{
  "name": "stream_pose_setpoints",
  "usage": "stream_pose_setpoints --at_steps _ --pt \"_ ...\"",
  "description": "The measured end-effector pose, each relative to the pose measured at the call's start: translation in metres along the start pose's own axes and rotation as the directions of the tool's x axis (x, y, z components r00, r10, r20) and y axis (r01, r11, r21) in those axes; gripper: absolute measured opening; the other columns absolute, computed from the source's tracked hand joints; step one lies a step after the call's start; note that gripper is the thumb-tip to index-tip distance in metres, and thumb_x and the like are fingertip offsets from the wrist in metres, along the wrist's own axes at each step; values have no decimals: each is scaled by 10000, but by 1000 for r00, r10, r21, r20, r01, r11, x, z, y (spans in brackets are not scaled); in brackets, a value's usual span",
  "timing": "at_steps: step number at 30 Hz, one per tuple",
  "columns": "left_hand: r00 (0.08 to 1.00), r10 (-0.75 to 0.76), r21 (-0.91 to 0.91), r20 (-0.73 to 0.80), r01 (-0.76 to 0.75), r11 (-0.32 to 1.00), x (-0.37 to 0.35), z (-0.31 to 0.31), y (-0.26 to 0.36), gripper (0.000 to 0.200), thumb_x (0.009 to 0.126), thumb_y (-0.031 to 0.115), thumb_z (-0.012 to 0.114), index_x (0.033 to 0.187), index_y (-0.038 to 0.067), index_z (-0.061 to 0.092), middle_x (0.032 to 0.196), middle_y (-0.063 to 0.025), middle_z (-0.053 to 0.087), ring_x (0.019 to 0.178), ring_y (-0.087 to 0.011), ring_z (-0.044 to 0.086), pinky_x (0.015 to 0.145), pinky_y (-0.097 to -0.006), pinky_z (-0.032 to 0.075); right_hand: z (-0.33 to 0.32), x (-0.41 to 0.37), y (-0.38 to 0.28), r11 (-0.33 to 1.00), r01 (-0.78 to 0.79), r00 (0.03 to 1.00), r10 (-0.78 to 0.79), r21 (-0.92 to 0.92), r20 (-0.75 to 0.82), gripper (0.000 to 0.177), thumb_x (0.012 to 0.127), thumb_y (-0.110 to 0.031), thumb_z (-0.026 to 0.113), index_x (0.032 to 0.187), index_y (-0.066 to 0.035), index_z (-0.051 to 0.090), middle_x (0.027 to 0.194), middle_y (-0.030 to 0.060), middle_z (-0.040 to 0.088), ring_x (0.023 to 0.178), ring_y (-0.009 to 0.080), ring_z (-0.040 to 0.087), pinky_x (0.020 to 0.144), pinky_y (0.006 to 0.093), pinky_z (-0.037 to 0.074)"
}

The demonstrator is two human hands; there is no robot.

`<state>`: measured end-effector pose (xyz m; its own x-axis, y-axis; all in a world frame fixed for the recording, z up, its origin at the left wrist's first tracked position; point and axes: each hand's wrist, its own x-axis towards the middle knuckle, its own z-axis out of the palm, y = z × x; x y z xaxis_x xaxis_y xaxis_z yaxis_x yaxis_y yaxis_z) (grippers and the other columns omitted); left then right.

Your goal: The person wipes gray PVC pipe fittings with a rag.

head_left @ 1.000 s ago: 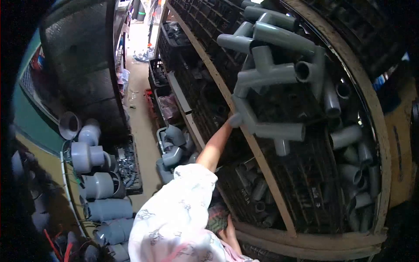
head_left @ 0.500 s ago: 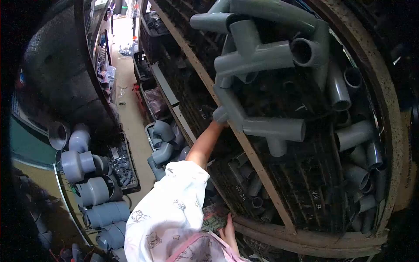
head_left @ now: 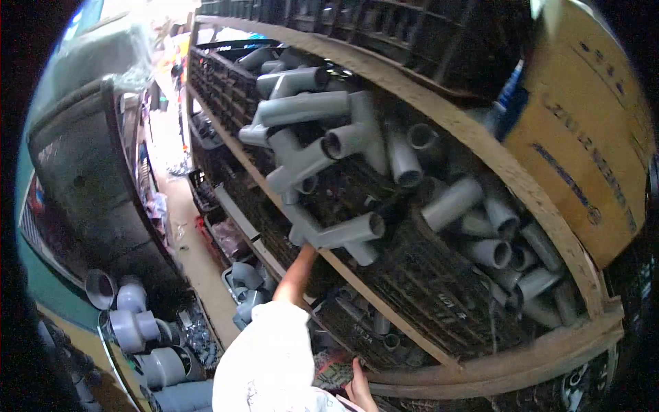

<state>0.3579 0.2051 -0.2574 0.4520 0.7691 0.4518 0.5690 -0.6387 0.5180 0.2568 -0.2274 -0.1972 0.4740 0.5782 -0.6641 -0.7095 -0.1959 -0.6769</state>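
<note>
My left arm, in a white sleeve (head_left: 264,350), reaches up and forward to the wooden rail of the shelf. My left hand (head_left: 309,253) is at a grey plastic tee fitting (head_left: 347,232) that juts over the rail. Its fingers are hidden behind the fitting and rail, so its grip does not show. Lower down, my right hand (head_left: 360,390) is partly in view, fingers stretched upward, beside a green and red patterned item (head_left: 335,371) and the lower shelf beam (head_left: 480,381). No object shows clearly in it.
More grey tees (head_left: 305,108) pile over black crates (head_left: 439,288) on the rack. A cardboard box (head_left: 583,137) stands at upper right. Large grey pipe fittings (head_left: 161,364) lie at lower left. A narrow aisle (head_left: 195,261) runs between them, with a dark panel (head_left: 96,185) at its left.
The view has turned and pulled back, bringing the cardboard box and upper shelf into sight. My left hand remains at the rail by the tee; my right hand stays by the lower beam.
</note>
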Motion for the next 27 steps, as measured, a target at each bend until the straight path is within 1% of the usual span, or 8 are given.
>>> stream_pose_setpoints --at_steps 4,8,14,19,23,25,26,27 --pt "969 136 110 -204 -115 987 -28 -22 -14 416 660 343 637 921 26 571 950 -94 592 901 -321 546 745 -352 452 22 -28 -31 971 21 990 -54 236 133 576 841 -447 404 1223 -19 345 1248 112 388 1157 247 356 983 384 250" --pt "992 -93 -356 -82 58 933 -51 -159 10 419 705 273 625 1026 28 513 939 -92 591 862 -263 564 739 -322 448 30 -33 -63 825 -187 912 -55 533 406 461 870 -348 325 1183 -18 400 1221 133 422 1136 272 377 984 413 233" --pt "674 -704 -936 225 351 36 -158 -286 13 538 688 159 652 1139 45 382 918 -27 533 832 -102 490 706 -250 409 84 -25 -95 858 -258 840 -28 444 542 424 882 -308 285 1164 -23 425 1214 132 427 1137 269 376 969 422 256" --pt "776 -615 -989 141 141 -49 -223 -345 -6 400 740 163 575 1109 57 462 915 -31 547 770 -82 524 680 -223 431 175 -54 -123 889 -344 651 -7 303 759 458 847 -342 421 1187 -36 403 1230 115 410 1136 258 377 976 415 250" --pt "832 -548 -996 84 81 -31 -253 -390 21 383 777 134 555 1125 21 443 881 -20 556 720 -67 531 630 -204 441 227 -84 -100 930 266 372 -341 253 863 495 876 -427 296 1225 -81 354 1206 68 422 1110 225 400 943 396 289" --pt "819 -574 -1000 3 -8 -16 -263 -408 40 429 773 174 563 1145 12 421 990 -57 537 842 -109 537 722 -231 450 254 -93 -86 362 908 -120 -261 212 958 460 848 -395 362 1179 -82 425 1239 74 408 1140 252 379 969 416 219" --pt "812 -581 -997 -48 -75 -23 -270 -415 48 448 772 187 565 1152 6 412 1028 -69 525 893 -126 533 759 -237 446 275 -104 -83 -166 913 -391 -99 372 915 452 830 -381 393 1164 -82 449 1251 77 401 1154 261 367 978 423 193" --pt "859 -450 -970 -244 -222 101 -274 -419 46 452 784 203 558 1156 -1 400 1044 -76 517 936 -133 513 791 -237 429 276 -107 -68 -315 859 -445 -73 403 892 469 779 -348 452 1172 -92 449 1263 75 389 1164 257 359 972 424 186"
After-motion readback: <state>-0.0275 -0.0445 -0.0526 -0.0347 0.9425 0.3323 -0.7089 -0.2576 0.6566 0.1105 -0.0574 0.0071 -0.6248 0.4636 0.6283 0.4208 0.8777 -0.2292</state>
